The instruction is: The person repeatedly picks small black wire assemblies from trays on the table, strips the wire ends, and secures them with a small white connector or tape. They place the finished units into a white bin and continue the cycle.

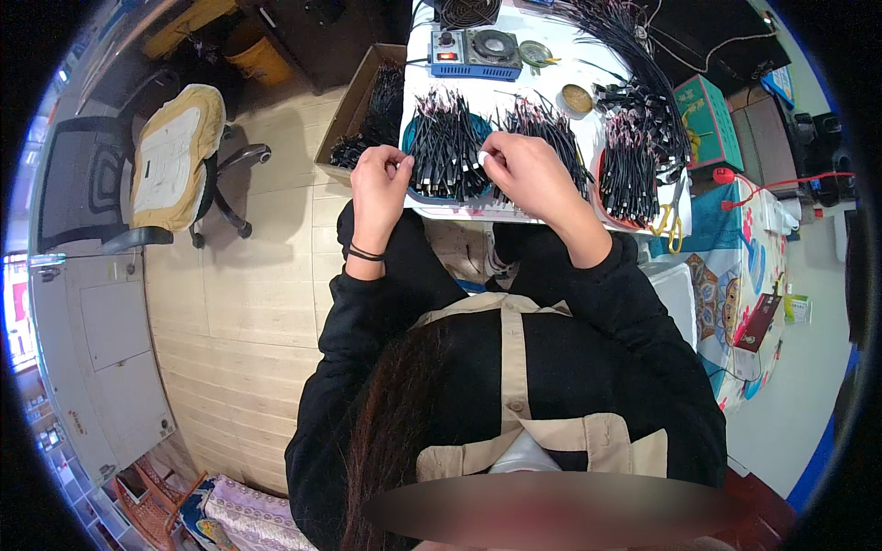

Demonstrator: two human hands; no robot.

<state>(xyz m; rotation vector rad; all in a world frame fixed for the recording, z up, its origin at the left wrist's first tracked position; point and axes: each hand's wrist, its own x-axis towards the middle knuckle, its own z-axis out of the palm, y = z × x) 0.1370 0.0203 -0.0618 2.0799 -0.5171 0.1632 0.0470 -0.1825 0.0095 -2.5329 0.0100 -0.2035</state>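
Observation:
Both of my hands are raised over the near edge of a white table (424,209). My left hand (378,184) is closed, thumb against fingertips, at the left side of a teal tray (411,138) filled with short black cables (447,151). What it pinches, if anything, is too small to tell. My right hand (531,174) is also pinched, between that tray and a second bundle of black cables (549,129). A small white spot (482,158) shows at its fingertips; I cannot tell what it is.
A third cable bundle (629,174) sits in a reddish tray at right, with yellow-handled scissors (669,225) beside it. Farther back stand a blue solder pot (473,55), a small dish (536,52) and a round tin (577,98). A cardboard box (342,124) of cables adjoins the table's left side.

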